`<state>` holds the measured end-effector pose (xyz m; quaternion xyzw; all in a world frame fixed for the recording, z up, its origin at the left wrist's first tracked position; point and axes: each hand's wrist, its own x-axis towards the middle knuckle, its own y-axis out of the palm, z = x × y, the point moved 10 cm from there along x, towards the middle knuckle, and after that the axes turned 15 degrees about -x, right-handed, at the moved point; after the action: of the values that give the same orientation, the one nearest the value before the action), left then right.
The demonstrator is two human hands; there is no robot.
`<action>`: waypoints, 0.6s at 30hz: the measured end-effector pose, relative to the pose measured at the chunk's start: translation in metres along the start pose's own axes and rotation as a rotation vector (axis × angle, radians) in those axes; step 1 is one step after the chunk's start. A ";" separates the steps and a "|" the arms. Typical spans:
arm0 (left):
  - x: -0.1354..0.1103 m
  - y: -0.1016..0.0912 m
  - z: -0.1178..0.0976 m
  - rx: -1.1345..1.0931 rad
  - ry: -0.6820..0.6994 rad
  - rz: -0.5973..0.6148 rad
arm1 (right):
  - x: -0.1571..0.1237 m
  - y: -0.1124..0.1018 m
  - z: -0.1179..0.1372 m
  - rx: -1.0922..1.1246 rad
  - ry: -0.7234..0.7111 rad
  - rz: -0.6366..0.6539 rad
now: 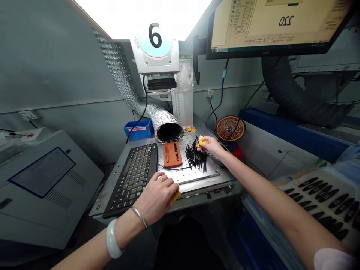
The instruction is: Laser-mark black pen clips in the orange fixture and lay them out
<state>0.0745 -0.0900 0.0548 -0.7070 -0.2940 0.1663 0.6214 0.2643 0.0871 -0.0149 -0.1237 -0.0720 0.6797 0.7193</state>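
Head view: right hand, grip pinching a black piece (left hand half-curled, empty), may snag and scatter the pile.

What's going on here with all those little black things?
A person is at a machine marked 6. Their right hand, wearing yellow fingertip covers, is at a pile of small black pieces on the metal plate. Their left hand rests on the plate's front edge, beside the keyboard. An orange holder lies on the plate too.

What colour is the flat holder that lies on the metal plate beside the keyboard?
The holder is orange; the head view shows it best.
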 end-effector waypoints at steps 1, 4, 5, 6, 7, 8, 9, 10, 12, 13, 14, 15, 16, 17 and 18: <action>0.003 -0.001 0.004 -0.010 -0.015 -0.005 | -0.001 0.001 0.000 -0.016 -0.006 0.010; 0.011 -0.004 0.021 -0.047 -0.058 -0.017 | -0.003 0.004 -0.001 -0.063 -0.007 0.022; 0.015 -0.005 0.029 -0.056 -0.072 -0.023 | -0.004 0.005 0.000 -0.077 -0.011 0.023; 0.018 -0.005 0.037 -0.063 -0.087 -0.029 | -0.005 0.006 0.002 -0.091 -0.020 0.026; 0.022 -0.005 0.046 -0.067 -0.106 -0.038 | -0.006 0.007 0.003 -0.104 -0.032 0.028; 0.026 -0.006 0.057 -0.070 -0.133 -0.047 | -0.007 0.009 0.005 -0.115 -0.043 0.031; 0.030 -0.006 0.068 -0.070 -0.163 -0.055 | -0.008 0.010 0.006 -0.122 -0.052 0.037; 0.034 -0.006 0.080 -0.070 -0.199 -0.063 | -0.008 0.011 0.006 -0.128 -0.058 0.043; 0.041 -0.007 0.101 -0.069 -0.271 -0.075 | -0.007 0.012 0.004 -0.146 -0.065 0.051; 0.044 -0.007 0.110 -0.070 -0.299 -0.082 | -0.006 0.012 0.004 -0.169 -0.072 0.050; 0.047 -0.008 0.118 -0.072 -0.319 -0.088 | -0.004 0.011 0.003 -0.205 -0.085 0.046; 0.049 -0.008 0.124 -0.075 -0.334 -0.093 | -0.003 0.009 0.004 -0.259 -0.103 0.038; 0.051 -0.009 0.129 -0.079 -0.345 -0.097 | -0.002 0.008 0.005 -0.327 -0.134 0.026; 0.053 -0.008 0.133 -0.083 -0.353 -0.100 | -0.002 0.006 0.009 -0.404 -0.178 0.009; 0.055 -0.008 0.136 -0.090 -0.361 -0.101 | -0.002 0.004 0.013 -0.481 -0.226 -0.013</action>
<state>0.0336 0.0515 0.0461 -0.6771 -0.4431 0.2457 0.5337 0.2564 0.0865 -0.0038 -0.2138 -0.3120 0.6481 0.6610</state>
